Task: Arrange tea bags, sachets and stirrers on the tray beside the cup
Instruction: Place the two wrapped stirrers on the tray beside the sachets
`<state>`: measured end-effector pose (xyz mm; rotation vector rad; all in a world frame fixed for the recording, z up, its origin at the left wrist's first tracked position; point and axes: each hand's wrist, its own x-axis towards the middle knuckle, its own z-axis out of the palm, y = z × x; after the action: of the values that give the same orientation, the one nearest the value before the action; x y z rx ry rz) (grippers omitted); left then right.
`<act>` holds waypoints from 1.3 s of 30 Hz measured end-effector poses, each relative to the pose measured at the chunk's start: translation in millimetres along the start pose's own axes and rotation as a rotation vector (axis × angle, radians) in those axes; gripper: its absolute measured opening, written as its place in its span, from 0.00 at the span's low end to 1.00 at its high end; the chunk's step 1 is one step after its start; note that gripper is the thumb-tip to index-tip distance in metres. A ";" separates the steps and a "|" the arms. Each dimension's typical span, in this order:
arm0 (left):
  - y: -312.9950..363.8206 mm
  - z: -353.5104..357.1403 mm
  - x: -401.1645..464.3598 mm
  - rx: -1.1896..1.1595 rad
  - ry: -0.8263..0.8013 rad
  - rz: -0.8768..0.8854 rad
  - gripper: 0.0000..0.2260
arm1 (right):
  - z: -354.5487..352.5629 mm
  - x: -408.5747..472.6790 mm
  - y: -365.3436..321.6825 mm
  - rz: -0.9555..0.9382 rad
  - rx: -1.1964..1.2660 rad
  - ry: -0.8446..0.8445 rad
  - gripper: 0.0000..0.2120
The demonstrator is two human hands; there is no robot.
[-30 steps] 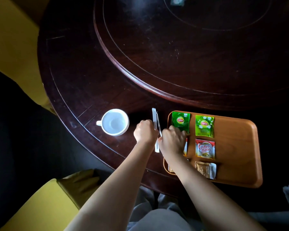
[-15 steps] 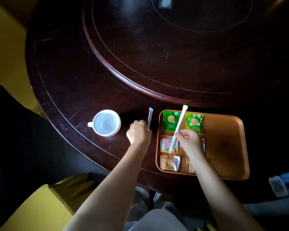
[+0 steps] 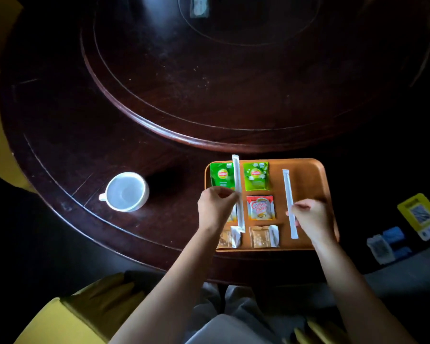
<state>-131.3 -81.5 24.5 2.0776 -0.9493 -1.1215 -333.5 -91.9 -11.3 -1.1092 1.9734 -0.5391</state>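
Dark table's tray (image 3: 308, 170) holds tea bags (image 3: 221, 175), sachets (image 3: 260, 207); both hands pinch stirrers (image 3: 289, 194).

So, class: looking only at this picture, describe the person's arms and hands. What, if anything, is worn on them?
Both forearms are bare from the bottom edge of the picture to the wrists: no sleeves show. The left hand and right hand wear no gloves, and no watch, bracelet or ring can be made out, though the light is dim. Pale grey clothing shows over the lap between the arms.

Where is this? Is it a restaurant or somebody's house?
Probably a hotel room or restaurant. A big dark round table has a turning centre, and a tray holds Lipton tea bags beside a cup.
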 end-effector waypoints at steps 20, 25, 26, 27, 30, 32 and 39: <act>46.2 111.0 -13.8 0.212 -0.122 0.047 0.06 | -16.3 8.5 33.5 -0.283 -0.268 0.207 0.09; 33.6 116.0 -18.1 0.316 -0.091 0.017 0.06 | -9.0 9.6 32.4 -0.286 -0.414 0.149 0.14; 32.5 118.3 -19.8 0.326 -0.088 0.017 0.06 | -8.6 10.3 32.7 -0.284 -0.414 0.150 0.13; 32.4 121.2 -21.2 0.331 -0.084 0.019 0.06 | -9.4 11.0 33.2 -0.280 -0.407 0.152 0.12; 34.9 131.6 -23.4 0.359 -0.081 0.036 0.06 | -17.2 15.1 38.1 -0.280 -0.406 0.157 0.11; 37.5 138.2 -24.3 0.395 -0.089 0.048 0.06 | -25.7 18.0 41.2 -0.285 -0.414 0.157 0.11; 35.3 127.7 -27.7 0.630 -0.030 0.452 0.08 | -52.8 15.6 50.1 -0.549 -0.502 0.259 0.07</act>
<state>-263.8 -99.7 3.5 2.1270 -1.8580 -0.6626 -406.4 -79.6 -20.6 -2.0127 2.0770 -0.4936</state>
